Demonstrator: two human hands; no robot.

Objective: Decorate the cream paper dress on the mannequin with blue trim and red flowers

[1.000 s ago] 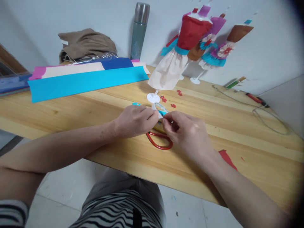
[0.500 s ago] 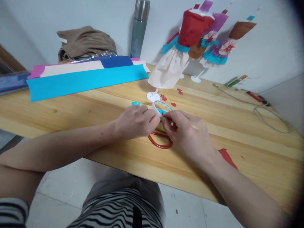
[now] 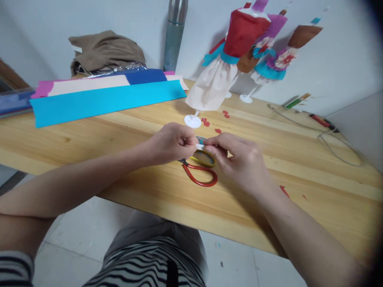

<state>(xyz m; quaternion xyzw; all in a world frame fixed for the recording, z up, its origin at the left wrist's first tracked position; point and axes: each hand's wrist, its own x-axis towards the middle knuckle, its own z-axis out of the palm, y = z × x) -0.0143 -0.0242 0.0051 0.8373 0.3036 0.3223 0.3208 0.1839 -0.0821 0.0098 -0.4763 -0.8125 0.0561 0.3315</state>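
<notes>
We've got the white strip (image 3: 200,147) right over the scissors (image 3: 196,167), our left hand (image 3: 176,144) clamping one side, our right hand (image 3: 239,157) pinching the other, both sets of fingers closed on it!

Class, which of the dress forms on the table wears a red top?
The front form, with a long pale skirt and blue waistband. The others behind have a purple top and a brown top.

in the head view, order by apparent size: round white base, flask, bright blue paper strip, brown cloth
1. Bright blue paper strip
2. Brown cloth
3. Flask, top cut off
4. Round white base
</notes>
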